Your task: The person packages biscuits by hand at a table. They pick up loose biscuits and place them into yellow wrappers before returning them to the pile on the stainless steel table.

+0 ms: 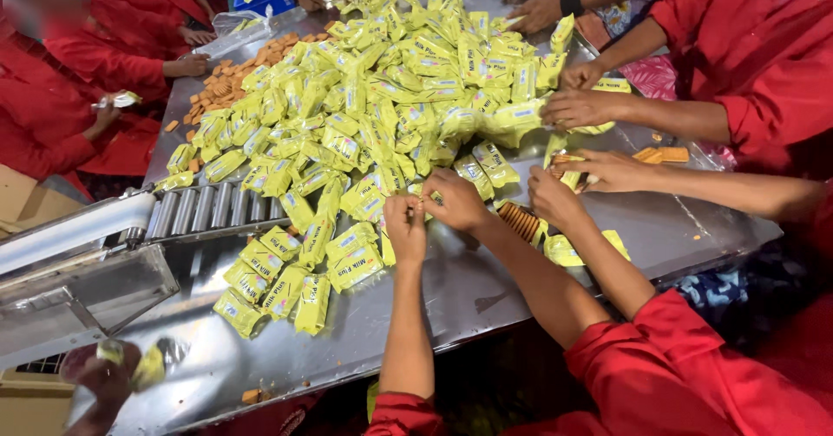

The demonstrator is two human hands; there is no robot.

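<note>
small yellow packet (427, 198), pinched upright

Both hands (431, 213) on yellow packets (364, 115), steel table (468, 288)

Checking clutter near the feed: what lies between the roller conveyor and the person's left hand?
In the head view, yellow wrapped packets lie scattered on the steel table between the roller conveyor and the left hand.

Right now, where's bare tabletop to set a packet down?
Bare steel table lies along the near edge, between the yellow packets and the left hand. More shows right, below the loose biscuits. The packet heap is packed.
</note>
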